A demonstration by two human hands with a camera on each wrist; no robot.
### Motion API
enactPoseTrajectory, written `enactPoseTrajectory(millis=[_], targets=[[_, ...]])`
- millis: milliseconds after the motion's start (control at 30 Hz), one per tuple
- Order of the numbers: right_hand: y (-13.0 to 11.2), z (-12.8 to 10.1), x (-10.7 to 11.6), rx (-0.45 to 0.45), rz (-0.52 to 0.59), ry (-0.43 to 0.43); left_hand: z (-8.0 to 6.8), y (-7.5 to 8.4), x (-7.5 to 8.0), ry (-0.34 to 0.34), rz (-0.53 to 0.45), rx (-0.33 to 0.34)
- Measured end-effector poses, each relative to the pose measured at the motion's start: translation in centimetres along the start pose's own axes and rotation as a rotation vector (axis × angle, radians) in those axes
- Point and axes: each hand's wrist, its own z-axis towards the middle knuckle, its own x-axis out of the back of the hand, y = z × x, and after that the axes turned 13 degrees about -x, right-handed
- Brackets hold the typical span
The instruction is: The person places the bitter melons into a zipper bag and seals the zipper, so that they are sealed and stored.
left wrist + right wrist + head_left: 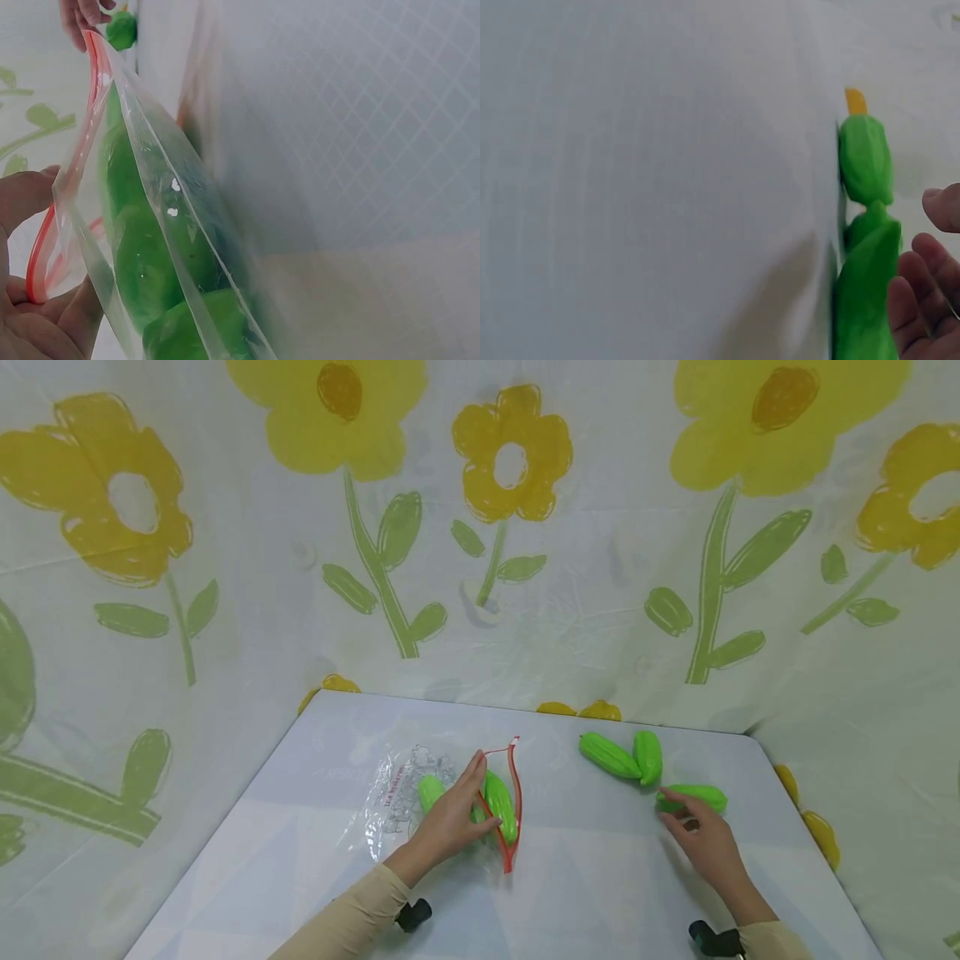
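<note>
A clear zip bag [390, 797] with a red zip edge lies on the table, its mouth parted toward the right. My left hand [450, 818] holds the mouth, thumb over the near rim and fingers along the other side. Inside are green, ridged, cucumber-shaped pieces [498, 806], also visible through the film in the left wrist view. On the right, my right hand [701, 839] is at the left end of a loose green cucumber-shaped piece [701, 796]. Its thumb and fingers [922, 277] stand apart; whether they touch the piece I cannot tell.
Two more green cucumber-shaped pieces [611, 756] lie near the table's back edge, their ends meeting. The white table [585, 893] borders a flower-printed curtain [600, 552] behind and at both sides. Black wrist-mounted devices [412, 914] sit by both sleeves.
</note>
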Motion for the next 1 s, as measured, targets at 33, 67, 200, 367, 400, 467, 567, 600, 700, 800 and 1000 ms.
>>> enactPoseTrajectory(millis=[33, 67, 200, 367, 400, 467, 567, 600, 700, 800, 1000], targets=[[0.3, 0.1, 0.2, 0.008, -0.004, 0.024, 0.0, 0.0, 0.0, 0.003, 0.003, -0.005], [0.5, 0.2, 0.4, 0.017, -0.004, 0.047, 0.0, 0.0, 0.0, 0.004, 0.002, -0.004], [1.7, 0.6, 1.1, 0.042, 0.003, 0.133, -0.1, -0.1, 0.0, 0.007, 0.005, -0.007], [2.5, 1.4, 1.7, 0.032, -0.017, 0.168, -0.1, -0.1, 0.0, 0.015, 0.003, -0.022], [2.6, 1.5, 1.8, 0.033, -0.022, 0.169, -0.2, -0.1, 0.1, 0.016, 0.006, -0.024], [2.8, 1.7, 2.0, 0.031, -0.035, 0.167, -0.2, -0.1, 0.1, 0.014, 0.008, -0.019], [3.1, 2.0, 2.1, 0.032, -0.041, 0.163, -0.2, -0.1, 0.0, 0.010, 0.012, -0.012], [3.2, 2.1, 2.2, 0.032, -0.042, 0.160, -0.2, -0.1, 0.1, 0.010, 0.012, -0.010], [3.4, 2.5, 2.3, 0.037, -0.035, 0.142, -0.2, 0.0, 0.1, 0.012, 0.005, -0.005], [3.6, 2.8, 2.5, 0.033, -0.044, 0.096, -0.1, -0.1, 0.1, 0.012, 0.004, -0.004], [3.7, 3.0, 2.9, -0.045, -0.052, -0.064, -0.2, -0.3, 0.1, 0.011, 0.008, -0.010]])
